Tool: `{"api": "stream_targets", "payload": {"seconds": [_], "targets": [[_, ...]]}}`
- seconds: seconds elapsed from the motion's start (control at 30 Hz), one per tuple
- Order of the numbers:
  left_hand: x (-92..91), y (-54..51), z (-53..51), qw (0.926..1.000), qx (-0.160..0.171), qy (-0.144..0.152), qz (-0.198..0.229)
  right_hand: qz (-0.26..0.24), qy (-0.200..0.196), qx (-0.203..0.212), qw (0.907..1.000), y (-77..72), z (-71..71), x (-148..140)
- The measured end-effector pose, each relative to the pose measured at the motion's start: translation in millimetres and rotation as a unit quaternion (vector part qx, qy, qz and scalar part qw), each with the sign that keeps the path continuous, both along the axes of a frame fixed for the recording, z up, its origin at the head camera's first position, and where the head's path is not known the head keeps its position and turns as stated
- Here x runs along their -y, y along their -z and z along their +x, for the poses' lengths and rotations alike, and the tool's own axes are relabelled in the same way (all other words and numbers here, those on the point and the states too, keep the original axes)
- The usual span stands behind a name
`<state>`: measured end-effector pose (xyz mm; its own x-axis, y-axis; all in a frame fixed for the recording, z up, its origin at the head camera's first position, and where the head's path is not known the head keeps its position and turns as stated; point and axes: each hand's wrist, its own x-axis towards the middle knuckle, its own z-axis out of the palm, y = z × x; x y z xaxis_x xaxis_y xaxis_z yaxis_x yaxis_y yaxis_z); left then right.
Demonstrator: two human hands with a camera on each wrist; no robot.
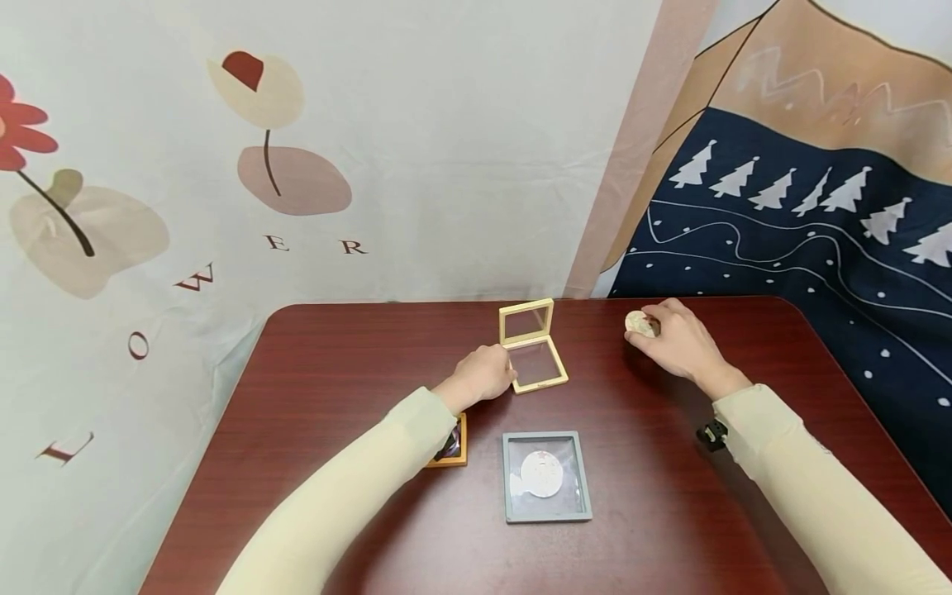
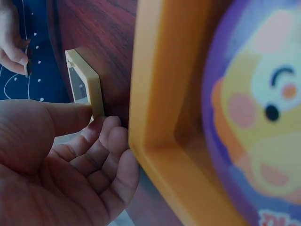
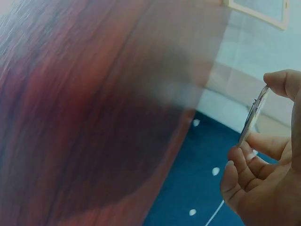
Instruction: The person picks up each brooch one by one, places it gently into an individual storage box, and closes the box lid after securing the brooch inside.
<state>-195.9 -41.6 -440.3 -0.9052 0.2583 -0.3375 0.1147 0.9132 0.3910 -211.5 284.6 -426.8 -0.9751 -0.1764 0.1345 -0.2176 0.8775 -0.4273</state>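
A pale yellow display case (image 1: 540, 385) stands unfolded at the table's back, one half lying down and the other tilted up, with clear windows in both. My left hand (image 1: 483, 373) pinches its left edge; in the left wrist view the thumb (image 2: 70, 115) and index finger meet on the yellow rim (image 2: 96, 94). To the right, my right hand (image 1: 680, 340) holds a round gold-coloured coin (image 1: 637, 323) above the table. In the right wrist view the coin (image 3: 251, 117) is edge-on between thumb and fingers.
A grey display case (image 1: 549, 518) with a silver coin (image 1: 541, 473) lies near the middle front. An orange frame (image 1: 464, 442), holding a purple round piece with a cartoon face (image 2: 254, 117), is partly hidden under my left forearm. The reddish-brown table (image 1: 335, 355) ends at a printed cloth (image 1: 446, 165).
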Motion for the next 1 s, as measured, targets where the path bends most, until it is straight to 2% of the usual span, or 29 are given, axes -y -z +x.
{"api": "stream_targets", "payload": {"seconds": [0.4,0.47,0.77,1.0], "targets": [[2.8,1.9,2.1,0.9996,-0.009,0.021,0.015,-0.055,-0.025,-0.047,0.9971,-16.7,16.9,24.4],[3.7,5.9,1.0,0.9993,-0.016,0.028,0.017,-0.061,-0.026,-0.056,0.9962,-18.1,18.9,28.1],[3.7,1.9,5.1,0.9988,-0.019,0.038,0.024,-0.088,-0.044,-0.094,0.9907,-21.2,25.1,44.6],[5.0,4.8,5.4,0.9984,-0.022,0.045,0.026,-0.097,-0.061,-0.093,0.989,-17.5,32.9,59.6]]}}
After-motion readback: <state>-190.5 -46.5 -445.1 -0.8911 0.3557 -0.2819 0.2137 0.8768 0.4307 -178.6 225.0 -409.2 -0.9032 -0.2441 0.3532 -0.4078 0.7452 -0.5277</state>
